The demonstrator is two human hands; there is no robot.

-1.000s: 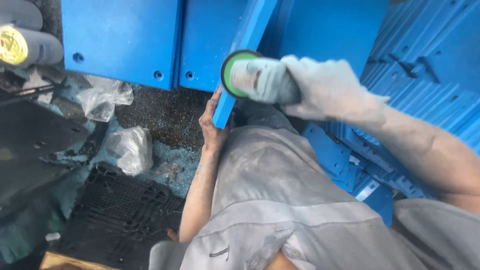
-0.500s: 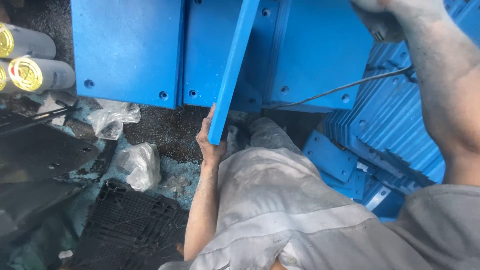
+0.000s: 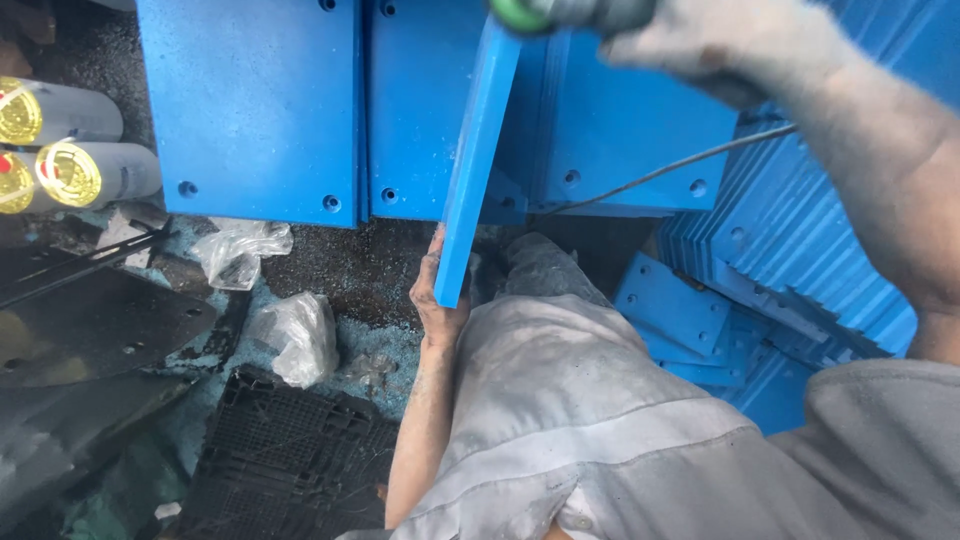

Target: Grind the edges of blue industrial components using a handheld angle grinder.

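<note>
A long blue plastic board (image 3: 478, 160) stands on edge, running from the top of the view down to my knee. My left hand (image 3: 437, 295) grips its near lower end from the left side. My right hand (image 3: 735, 45), in a dusty white glove, holds a power tool (image 3: 570, 12) with a green ring at the board's upper end; only part of the tool shows at the top edge. A thin cable (image 3: 665, 168) trails from the tool to the right.
Flat blue plates with corner holes (image 3: 255, 110) lie on the floor ahead. A stack of blue plates (image 3: 800, 250) fans out at right. Grey cylinders with yellow ends (image 3: 70, 170), crumpled plastic bags (image 3: 295, 340) and a black plastic crate (image 3: 290, 460) sit at left.
My right hand with the tool rose out of view, then came back over the board's upper end. My left hand has stayed on the board's lower end.
</note>
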